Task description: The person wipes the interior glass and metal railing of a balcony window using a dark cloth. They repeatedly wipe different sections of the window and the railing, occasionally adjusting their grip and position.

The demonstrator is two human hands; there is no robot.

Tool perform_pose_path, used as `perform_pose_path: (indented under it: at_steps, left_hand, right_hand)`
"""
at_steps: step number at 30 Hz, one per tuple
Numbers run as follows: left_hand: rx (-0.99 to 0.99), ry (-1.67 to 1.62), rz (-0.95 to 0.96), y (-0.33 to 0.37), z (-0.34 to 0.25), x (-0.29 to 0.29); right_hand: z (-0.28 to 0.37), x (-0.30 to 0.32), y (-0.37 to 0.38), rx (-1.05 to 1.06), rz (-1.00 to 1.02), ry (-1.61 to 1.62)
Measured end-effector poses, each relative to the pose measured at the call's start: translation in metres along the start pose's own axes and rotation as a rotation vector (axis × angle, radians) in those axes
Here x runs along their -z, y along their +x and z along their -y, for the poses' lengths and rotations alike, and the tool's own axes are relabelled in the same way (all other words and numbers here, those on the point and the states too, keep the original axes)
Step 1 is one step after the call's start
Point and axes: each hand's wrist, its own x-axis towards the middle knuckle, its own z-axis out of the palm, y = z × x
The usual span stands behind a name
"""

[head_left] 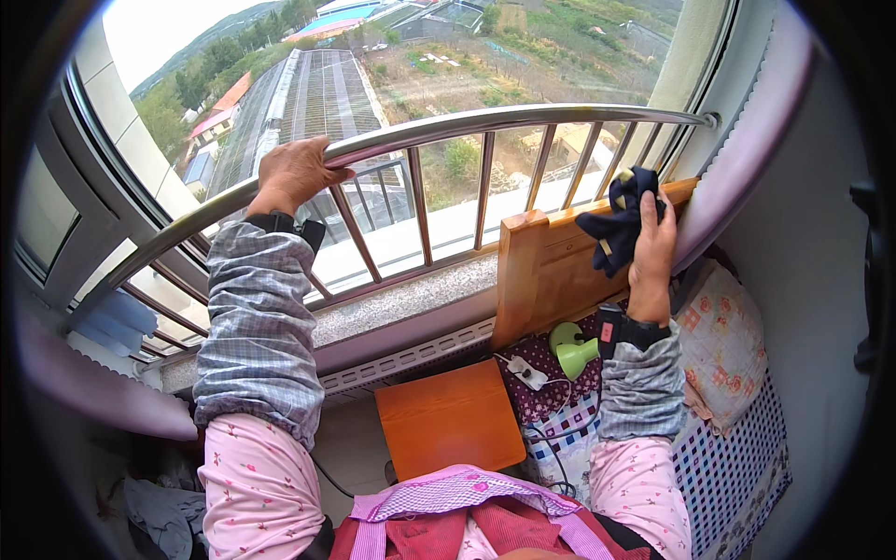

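Lilac-trimmed red apron (504, 525) fills the lower centre. Upper left, the left hand (297, 175) grips a silver metal handrail (523, 116); upper right, the right hand (651, 250) pinches bunched navy fabric (612, 229), probably a cloth.

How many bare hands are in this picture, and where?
2: the left hand is on the metal railing; the right hand holds a dark cloth up by the wooden panel. No others show.
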Motion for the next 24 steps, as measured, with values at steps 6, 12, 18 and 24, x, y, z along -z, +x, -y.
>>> perform_pose_path:
  at_steps: [6,12,18,24]
  left_hand:
    - [-0.017,0.086,-0.159,-0.002,0.001,-0.014]
    - [-0.033,0.112,-0.317,-0.002,0.005,-0.027]
    - [-0.047,0.026,-0.357,-0.001,0.007,-0.031]
    - [-0.054,0.053,-0.365,0.002,0.010,-0.032]
  right_hand:
    - [-0.011,-0.217,0.002,0.881,0.260,-0.341]
    - [-0.038,-0.270,-0.016,1.055,0.484,-0.552]
    - [-0.084,-0.175,0.104,1.074,0.257,-0.747]
    - [-0.123,-0.058,0.262,0.639,0.083,-1.052]
